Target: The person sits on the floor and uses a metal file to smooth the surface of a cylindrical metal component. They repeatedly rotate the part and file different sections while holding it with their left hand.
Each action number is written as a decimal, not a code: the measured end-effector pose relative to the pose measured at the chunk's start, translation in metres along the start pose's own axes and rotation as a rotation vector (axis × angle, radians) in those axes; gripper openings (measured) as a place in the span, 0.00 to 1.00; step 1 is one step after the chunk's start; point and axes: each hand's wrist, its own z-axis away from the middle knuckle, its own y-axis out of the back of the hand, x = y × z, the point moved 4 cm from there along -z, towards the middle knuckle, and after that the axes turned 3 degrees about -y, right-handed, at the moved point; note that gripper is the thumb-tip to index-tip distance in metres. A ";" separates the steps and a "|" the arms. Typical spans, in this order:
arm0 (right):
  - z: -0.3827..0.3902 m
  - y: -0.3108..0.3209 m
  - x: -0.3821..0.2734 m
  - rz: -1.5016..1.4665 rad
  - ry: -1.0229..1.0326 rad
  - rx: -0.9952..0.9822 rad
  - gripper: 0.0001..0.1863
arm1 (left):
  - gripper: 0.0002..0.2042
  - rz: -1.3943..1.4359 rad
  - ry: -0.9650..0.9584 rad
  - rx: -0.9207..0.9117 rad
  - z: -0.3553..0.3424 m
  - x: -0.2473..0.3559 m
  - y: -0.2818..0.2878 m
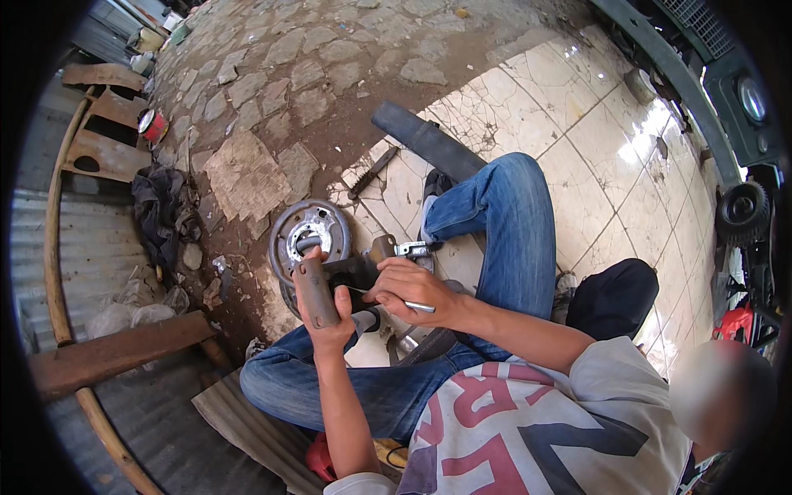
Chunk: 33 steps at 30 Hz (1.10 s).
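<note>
Our left hand [326,318] clenches a rusty curved brake shoe [316,290]; our right hand [412,289] grips a thin metal tool [419,307] near the brake drum plate [308,233].

Few packages lie around you; a round red can [153,124] with a pale top sits at your far left on the stone paving, beside a rusty metal frame [99,132]; a flattened sheet of brown cardboard [245,176] lies on the stones nearer in; no signs or screens show.
</note>
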 end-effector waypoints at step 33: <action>-0.012 0.011 -0.019 0.077 0.092 -0.070 0.05 | 0.31 0.094 0.052 0.180 0.032 -0.010 -0.003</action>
